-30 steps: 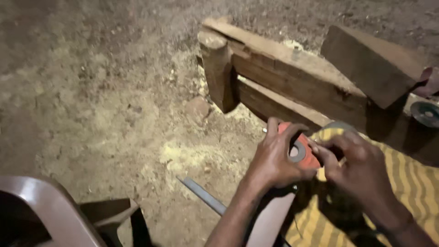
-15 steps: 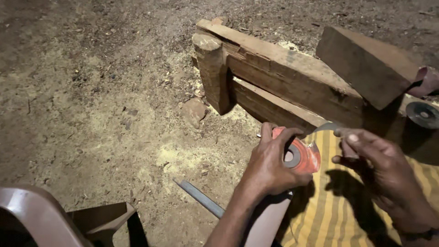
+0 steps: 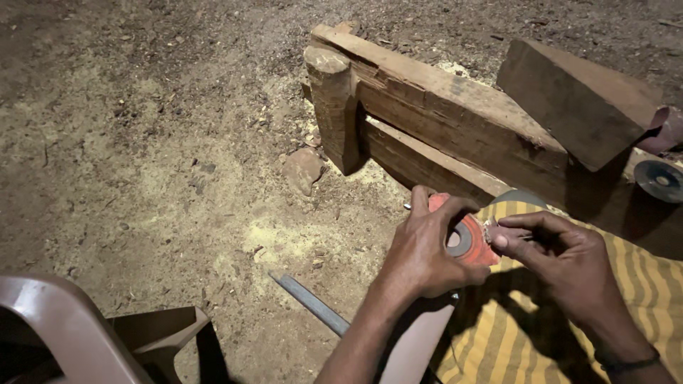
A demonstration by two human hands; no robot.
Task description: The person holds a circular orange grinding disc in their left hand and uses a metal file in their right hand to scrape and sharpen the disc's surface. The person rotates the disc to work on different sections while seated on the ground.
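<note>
My left hand (image 3: 425,250) grips a small red tool with a round grey hub (image 3: 467,240), thumb over its top edge. My right hand (image 3: 562,264) pinches a small metal part (image 3: 489,230) at the tool's right edge, fingertips touching it. Both hands hover over a yellow-striped cloth (image 3: 658,299) on my lap. What exactly the small part is, I cannot tell.
A heavy wooden beam (image 3: 455,117) with an upright post (image 3: 334,107) lies on the sawdust-covered ground. A wood block (image 3: 576,99) rests at its right, a grey disc (image 3: 658,179) beyond. A metal file (image 3: 309,302) lies on the ground; a plastic chair (image 3: 64,334) stands lower left.
My right hand has drawn back in to the red tool's edge and now pinches a small part there. The left hand keeps its hold.
</note>
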